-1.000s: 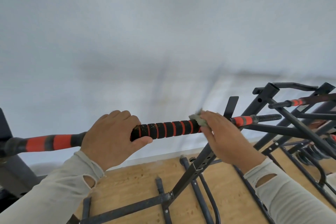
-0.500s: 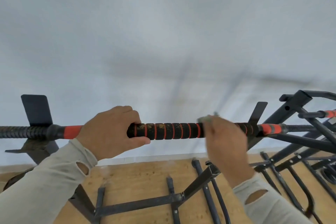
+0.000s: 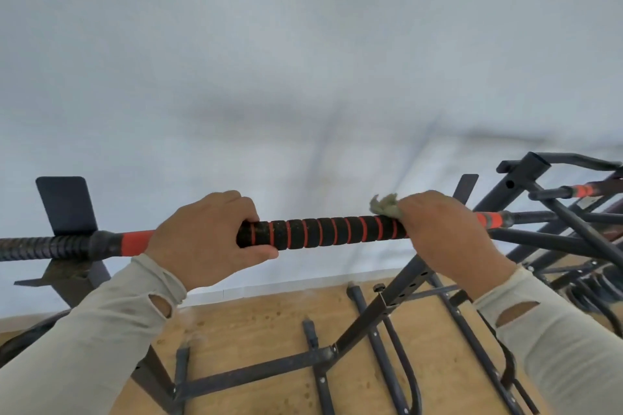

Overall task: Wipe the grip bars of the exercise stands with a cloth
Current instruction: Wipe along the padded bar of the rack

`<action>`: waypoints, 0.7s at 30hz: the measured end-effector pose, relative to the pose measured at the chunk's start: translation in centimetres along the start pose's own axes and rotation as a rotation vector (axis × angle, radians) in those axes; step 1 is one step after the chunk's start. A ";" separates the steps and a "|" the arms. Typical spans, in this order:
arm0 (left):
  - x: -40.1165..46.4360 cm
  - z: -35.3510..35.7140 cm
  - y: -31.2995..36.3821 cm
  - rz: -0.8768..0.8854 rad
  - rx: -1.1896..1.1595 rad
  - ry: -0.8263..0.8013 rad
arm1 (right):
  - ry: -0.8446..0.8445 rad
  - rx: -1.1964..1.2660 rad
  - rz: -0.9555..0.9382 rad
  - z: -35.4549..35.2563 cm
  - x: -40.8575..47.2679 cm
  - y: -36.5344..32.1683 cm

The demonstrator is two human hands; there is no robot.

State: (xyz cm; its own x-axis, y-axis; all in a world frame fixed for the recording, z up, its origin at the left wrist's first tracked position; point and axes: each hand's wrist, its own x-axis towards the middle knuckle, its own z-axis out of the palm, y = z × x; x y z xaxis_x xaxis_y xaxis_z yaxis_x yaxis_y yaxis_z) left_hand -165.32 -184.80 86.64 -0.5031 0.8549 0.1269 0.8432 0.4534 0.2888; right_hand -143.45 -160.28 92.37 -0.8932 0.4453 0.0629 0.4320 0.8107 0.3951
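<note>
A black foam grip bar (image 3: pixel 323 232) ringed with thin red bands runs level across the view at chest height, in front of a pale wall (image 3: pixel 303 61); the left hand (image 3: pixel 202 239) wraps it from above, fingers curled over the top and the thumb (image 3: pixel 259 253) hooked underneath, touching the left end of the banded foam; just left of that hand the bar shows a plain red sleeve (image 3: pixel 136 242), then a dark ribbed section (image 3: pixel 43 248) running off the left edge. The right hand (image 3: pixel 448 239) closes over the right end of the banded foam, fingers curled round the bar with a grey-green cloth (image 3: pixel 384 205) pinched under them; a frayed tuft of the cloth sticks up above the bar just left of the knuckles; between the two hands the foam lies bare. Beyond the right hand the bar carries another red sleeve (image 3: pixel 492 220) and goes on as dark metal. Both forearms wear pale beige sleeves (image 3: pixel 101 330) with thumb slits. A flat dark bracket plate (image 3: pixel 65 204) stands up behind the bar at left, and a smaller one (image 3: pixel 467 185) at right. Below, dark steel frame tubes (image 3: pixel 256 372) of the stand cross a wooden floor (image 3: pixel 256 323); at the far right more dark stand frames (image 3: pixel 526 175) crowd together, one with its own red-tipped bar (image 3: pixel 581 190).
</note>
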 end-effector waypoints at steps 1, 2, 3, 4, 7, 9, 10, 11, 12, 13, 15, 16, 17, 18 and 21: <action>0.0 -0.1 0.0 -0.005 -0.002 0.001 | -0.029 -0.035 0.059 -0.1 -0.6 1.5; -0.1 0.0 0.0 -0.007 -0.002 0.003 | -0.028 -0.003 0.098 -0.3 -1.1 2.2; -0.1 0.0 0.0 -0.008 -0.001 0.008 | -0.016 0.067 0.115 -0.2 -1.3 2.0; 0.0 -0.1 0.0 -0.010 -0.001 0.014 | 0.003 0.143 0.119 -0.5 -1.2 0.8; 0.0 -0.3 0.2 -0.035 -0.011 0.010 | 0.094 0.201 0.146 -0.3 0.8 -6.3; -0.1 -0.3 0.3 -0.052 -0.014 0.014 | 0.283 0.353 0.116 0.1 1.7 -12.4; -0.1 -0.3 0.4 -0.061 -0.021 0.016 | 0.385 0.449 0.054 -0.3 1.7 -15.0; -0.2 -0.4 0.6 -0.071 -0.029 0.014 | 0.457 0.547 -0.014 -0.3 1.7 -16.6; -0.2 -0.5 0.7 -0.082 -0.032 0.008 | 0.483 0.633 -0.095 -0.1 1.4 -17.1; -0.2 -0.6 0.9 -0.090 -0.027 0.003 | 0.502 0.661 -0.177 0.5 1.3 -16.4; -0.3 -0.8 1.3 -0.110 -0.017 -0.010 | 0.517 0.625 -0.280 2.0 1.0 -12.4; -0.3 -0.9 1.4 -0.124 -0.017 -0.015 | 0.509 0.594 -0.290 2.9 0.5 -9.6; -0.3 -0.9 1.5 -0.136 -0.019 -0.016 | 0.480 0.569 -0.260 3.7 0.0 -6.7; -0.4 -0.9 1.7 -0.147 -0.020 -0.016 | 0.418 0.535 -0.205 4.2 -0.5 -3.7; -0.3 -0.9 2.2 -0.164 -0.016 -0.010 | 0.121 0.287 0.082 5.4 -1.7 5.3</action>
State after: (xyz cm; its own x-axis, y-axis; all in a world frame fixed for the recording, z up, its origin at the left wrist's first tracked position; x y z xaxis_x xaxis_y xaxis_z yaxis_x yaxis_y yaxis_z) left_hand -163.46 -184.25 88.09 -0.6317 0.7723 0.0670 0.7469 0.5831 0.3197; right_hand -138.95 -154.70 89.44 -0.8548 0.4793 0.1990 0.5055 0.8557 0.1102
